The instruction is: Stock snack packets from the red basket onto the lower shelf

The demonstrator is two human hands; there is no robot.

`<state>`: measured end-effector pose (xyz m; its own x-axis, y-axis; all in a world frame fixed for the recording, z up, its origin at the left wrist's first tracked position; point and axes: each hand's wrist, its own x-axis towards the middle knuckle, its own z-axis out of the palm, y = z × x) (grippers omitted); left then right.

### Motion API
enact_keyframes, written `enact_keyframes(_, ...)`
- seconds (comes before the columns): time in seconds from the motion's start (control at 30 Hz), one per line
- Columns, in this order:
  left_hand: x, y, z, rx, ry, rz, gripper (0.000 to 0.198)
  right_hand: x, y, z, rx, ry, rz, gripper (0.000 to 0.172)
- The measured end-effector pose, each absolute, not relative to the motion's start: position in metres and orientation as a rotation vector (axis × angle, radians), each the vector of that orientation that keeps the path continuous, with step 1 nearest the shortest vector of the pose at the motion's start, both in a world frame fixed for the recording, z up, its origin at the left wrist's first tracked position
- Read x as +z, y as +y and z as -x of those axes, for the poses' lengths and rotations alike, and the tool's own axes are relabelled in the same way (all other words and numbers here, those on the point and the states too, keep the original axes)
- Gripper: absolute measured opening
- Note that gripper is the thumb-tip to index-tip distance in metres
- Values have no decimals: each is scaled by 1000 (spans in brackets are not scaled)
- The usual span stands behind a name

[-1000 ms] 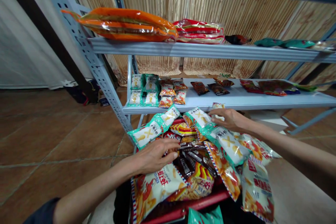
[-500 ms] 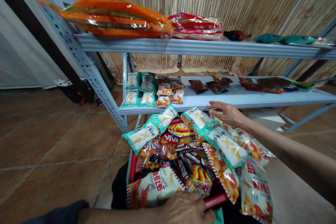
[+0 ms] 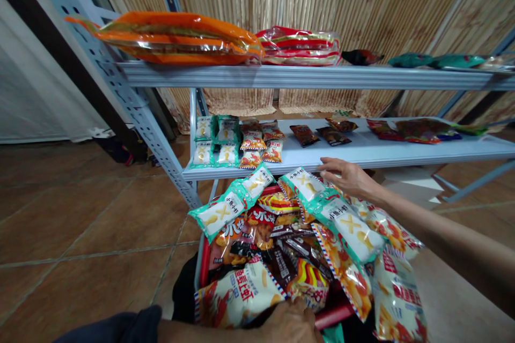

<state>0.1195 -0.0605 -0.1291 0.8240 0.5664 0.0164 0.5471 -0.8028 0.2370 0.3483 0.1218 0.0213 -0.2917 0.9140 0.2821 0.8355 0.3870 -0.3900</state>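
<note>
A red-rimmed basket (image 3: 204,260) heaped with snack bags stands low in front of me. My left hand (image 3: 292,324) is closed at its near rim, its fingers partly hidden. Beside that hand lies a white-and-red snack bag (image 3: 241,292). My right hand (image 3: 344,176) is over the basket's far right side, fingers stretched to the left with thumb below, touching or just above the bags. Nearest it is a strip of two joined green-and-white snack packets (image 3: 354,228). A similar green-and-white strip (image 3: 223,214) lies across the far left corner.
Ahead is a metal rack; its lower shelf (image 3: 306,159) holds small green packets (image 3: 227,154), orange-and-white packets (image 3: 273,151), brown packets (image 3: 303,135) and red bags (image 3: 416,129). The upper shelf bears a large orange bag (image 3: 177,37) and red clear packs (image 3: 300,45). A rack post (image 3: 134,102) rises at left.
The view has tilted slightly, so the shelves sit a little lower in it. My left hand has shifted slightly right and down; my right hand stays almost in place.
</note>
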Motion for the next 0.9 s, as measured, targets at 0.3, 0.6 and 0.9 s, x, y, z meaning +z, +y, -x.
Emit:
enact_keyframes(0.3, -2, -30, -96, 71, 440, -2384, 20, 30, 110, -351, 334, -2056, 1499, 26)
enact_keyframes(0.6, 47, 35, -40, 833, 971, -1092, 20, 50, 87, -329, 787, -1910, 1224, 34)
enact_keyframes(0.9, 19, 59, -34, 943, 951, -590, 13, 60, 57, -285, 734, -2431, 971, 81)
